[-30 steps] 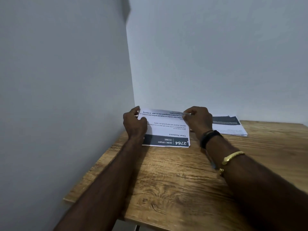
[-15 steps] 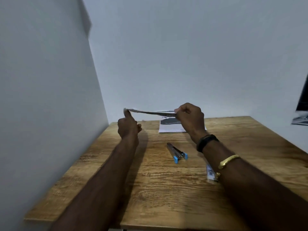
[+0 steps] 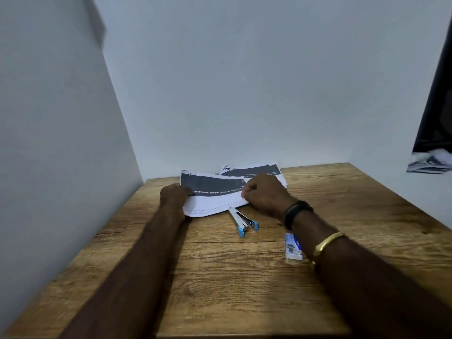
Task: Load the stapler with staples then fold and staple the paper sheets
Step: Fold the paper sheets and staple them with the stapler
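Lowered folded paper [image 3: 215, 198] toward the surface [image 3: 244, 285], left hand [image 3: 174, 195] and right hand [image 3: 265, 194] fingers pinching its ends (stapler [image 3: 243, 220] tip just beneath); needed edges squared first.

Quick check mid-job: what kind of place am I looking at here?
Likely a study or office desk corner: a wooden table against bare walls, with a stapler, a staple box and printed sheets on it.

A wooden table [image 3: 220, 277] with a strong brown grain fills the lower view and sits pushed into a corner where 2 plain pale grey walls meet, the left wall [image 3: 53, 143] and the back wall [image 3: 244, 81]. At the right edge hangs a black panel [image 3: 437, 106], with a blurred black-and-white object [image 3: 430, 162] just below it.
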The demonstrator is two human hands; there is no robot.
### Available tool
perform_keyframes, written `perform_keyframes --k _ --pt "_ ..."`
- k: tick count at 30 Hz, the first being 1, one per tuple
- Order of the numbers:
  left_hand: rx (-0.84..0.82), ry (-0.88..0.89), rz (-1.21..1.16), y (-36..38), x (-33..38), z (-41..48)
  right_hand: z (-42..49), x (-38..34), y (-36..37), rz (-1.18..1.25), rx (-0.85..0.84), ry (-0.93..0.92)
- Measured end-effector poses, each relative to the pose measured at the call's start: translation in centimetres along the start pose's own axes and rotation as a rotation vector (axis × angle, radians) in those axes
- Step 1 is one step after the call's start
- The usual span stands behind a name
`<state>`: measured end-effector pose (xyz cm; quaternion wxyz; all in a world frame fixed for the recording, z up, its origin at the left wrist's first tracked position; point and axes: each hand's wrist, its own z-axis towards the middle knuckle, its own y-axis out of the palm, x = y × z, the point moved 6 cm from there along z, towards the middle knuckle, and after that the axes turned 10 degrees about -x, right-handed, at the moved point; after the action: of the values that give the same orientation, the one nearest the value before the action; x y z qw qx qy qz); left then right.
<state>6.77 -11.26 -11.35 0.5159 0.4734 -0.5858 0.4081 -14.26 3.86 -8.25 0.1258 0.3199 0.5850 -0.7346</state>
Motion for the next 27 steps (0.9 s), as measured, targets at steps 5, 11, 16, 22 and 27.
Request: perform_keyframes --k 5,11,16,22,27 --pt "0.056 0.095 0.092 -0.2 0.0 0.3 -0.2 -2.6 -0.3 -0.212 -0.046 0.021" --pt "0.131 0.145 0.141 -0.1 0.4 0.5 -0.1 -2.8 1.5 -0.327 -0.258 0.122" --pt "0.149 0.120 0.172 -0.1 0.3 0.2 0.3 -2.3 1.9 -0.377 -0.297 0.107" --pt "0.106 0.161 0.213 0.7 0.4 0.4 0.9 -2.1 1.7 -0.277 -0.289 0.110" --pt "0.109 0.238 0.231 1.6 0.1 0.3 0.4 -1.7 0.9 0.303 -0.326 0.092"
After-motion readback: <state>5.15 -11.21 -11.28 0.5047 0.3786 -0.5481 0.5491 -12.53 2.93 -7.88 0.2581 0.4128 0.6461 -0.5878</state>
